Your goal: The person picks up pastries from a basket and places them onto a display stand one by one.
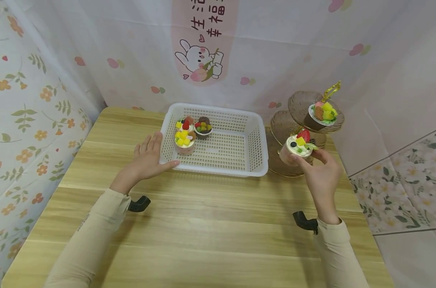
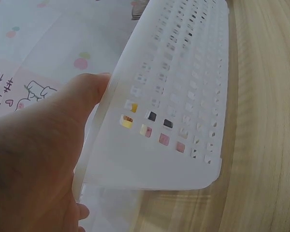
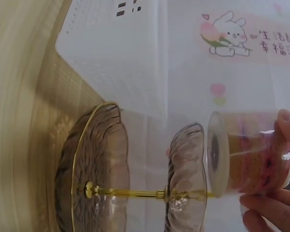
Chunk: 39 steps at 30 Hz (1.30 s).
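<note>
My right hand (image 1: 324, 172) pinches a clear dessert cup (image 1: 293, 151) topped with cream, a strawberry, a blueberry and yellow cubes. The cup is in front of the two-tier stand (image 1: 295, 100); in the right wrist view its base (image 3: 216, 154) appears close to the upper plate (image 3: 186, 166). A brown dessert cup (image 1: 315, 120) with fruit and a gold pick sits on the upper plate. My left hand (image 1: 146, 158) rests at the left front corner of a white basket (image 1: 218, 172), fingers extended and thumb on the rim. Three dessert cups (image 1: 185, 149) stand in the basket's left end.
The basket and stand are side by side at the back of the wooden table (image 1: 211, 232). A printed cloth (image 1: 131, 48) hangs behind them, and a floral cloth (image 1: 27, 120) hangs at the left. A tiled wall (image 1: 401, 176) borders the right side.
</note>
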Tool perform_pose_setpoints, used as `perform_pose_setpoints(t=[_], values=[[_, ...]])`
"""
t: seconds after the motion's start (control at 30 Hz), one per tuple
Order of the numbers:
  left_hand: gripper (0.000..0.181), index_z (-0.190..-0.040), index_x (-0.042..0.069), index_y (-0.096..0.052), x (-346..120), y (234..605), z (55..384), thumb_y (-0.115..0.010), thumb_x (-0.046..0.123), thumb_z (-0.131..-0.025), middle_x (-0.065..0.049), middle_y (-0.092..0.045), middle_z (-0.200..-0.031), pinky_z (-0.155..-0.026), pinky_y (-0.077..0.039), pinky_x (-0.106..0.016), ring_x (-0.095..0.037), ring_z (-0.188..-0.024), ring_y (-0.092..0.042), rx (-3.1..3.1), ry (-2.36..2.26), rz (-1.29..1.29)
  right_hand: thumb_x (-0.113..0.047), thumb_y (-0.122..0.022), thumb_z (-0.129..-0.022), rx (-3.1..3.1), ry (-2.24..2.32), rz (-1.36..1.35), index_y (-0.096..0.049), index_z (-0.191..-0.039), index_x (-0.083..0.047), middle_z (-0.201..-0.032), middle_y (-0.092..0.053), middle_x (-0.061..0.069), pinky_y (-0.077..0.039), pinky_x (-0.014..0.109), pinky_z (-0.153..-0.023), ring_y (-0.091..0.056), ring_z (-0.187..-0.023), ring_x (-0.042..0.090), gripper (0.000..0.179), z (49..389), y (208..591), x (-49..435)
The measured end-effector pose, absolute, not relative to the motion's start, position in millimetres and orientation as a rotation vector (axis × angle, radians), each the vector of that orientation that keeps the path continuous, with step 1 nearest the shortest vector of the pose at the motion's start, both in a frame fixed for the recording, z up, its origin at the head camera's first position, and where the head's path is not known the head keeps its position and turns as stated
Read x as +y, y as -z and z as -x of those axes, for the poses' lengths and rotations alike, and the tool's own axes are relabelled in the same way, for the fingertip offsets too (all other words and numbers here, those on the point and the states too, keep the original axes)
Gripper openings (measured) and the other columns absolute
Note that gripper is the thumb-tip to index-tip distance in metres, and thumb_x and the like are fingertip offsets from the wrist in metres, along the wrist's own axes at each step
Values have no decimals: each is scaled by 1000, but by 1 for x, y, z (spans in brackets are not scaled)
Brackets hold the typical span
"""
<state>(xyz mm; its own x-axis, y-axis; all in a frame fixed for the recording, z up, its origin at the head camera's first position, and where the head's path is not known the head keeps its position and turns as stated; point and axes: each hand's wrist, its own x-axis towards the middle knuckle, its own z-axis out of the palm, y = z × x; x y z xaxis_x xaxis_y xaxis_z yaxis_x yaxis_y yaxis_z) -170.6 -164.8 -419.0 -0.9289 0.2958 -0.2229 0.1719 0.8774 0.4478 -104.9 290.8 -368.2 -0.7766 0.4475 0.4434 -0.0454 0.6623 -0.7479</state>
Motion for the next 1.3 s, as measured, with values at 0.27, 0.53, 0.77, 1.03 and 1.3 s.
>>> perform_pose_setpoints(t=[0.27, 0.53, 0.77, 1.03, 1.3], values=[[117, -157, 1, 12, -166, 420, 170, -51, 72, -88, -24, 9, -166, -115, 2, -74, -49, -152, 8, 2770, -624, -356, -30, -89, -72, -2268, -1057, 344, -74, -107, 1, -105, -73, 20, -41, 16, -82, -56, -90, -6, 50, 114, 372, 293], [117, -157, 1, 12, -165, 419, 170, -50, 72, -88, -23, 10, -166, -116, 4, -73, -48, -152, 8, 2760, -616, -348, -38, -87, -74, -2297, -1033, 374, -74, -108, 0, -102, -74, 20, -41, 15, -74, -64, -92, 9, 52, 121, 374, 292], [117, -157, 2, 12, -165, 419, 170, -50, 73, -88, -23, 9, -166, -116, 4, -73, -47, -153, 8, 2767, -617, -348, -40, -86, -75, -2274, -1037, 423, -74, -109, 1, -103, -75, 21, -40, 17, -77, -68, -99, 28, 54, 125, 376, 291], [114, -157, 3, 12, -164, 416, 168, -51, 70, -89, -23, 8, -166, -116, 2, -73, -47, -153, 8, 2770, -650, -345, -36, -86, -75, -2162, -1070, 433, -75, -107, 0, -101, -76, 20, -43, 20, -84, -67, -90, 16, 50, 137, 381, 289], [116, -157, 2, 12, -164, 415, 168, -51, 71, -89, -24, 8, -166, -115, 3, -74, -47, -153, 8, 2761, -644, -354, -40, -88, -73, -2133, -1056, 466, -77, -104, -2, -99, -77, 19, -42, 10, -71, -59, -73, -10, 50, 145, 381, 287]])
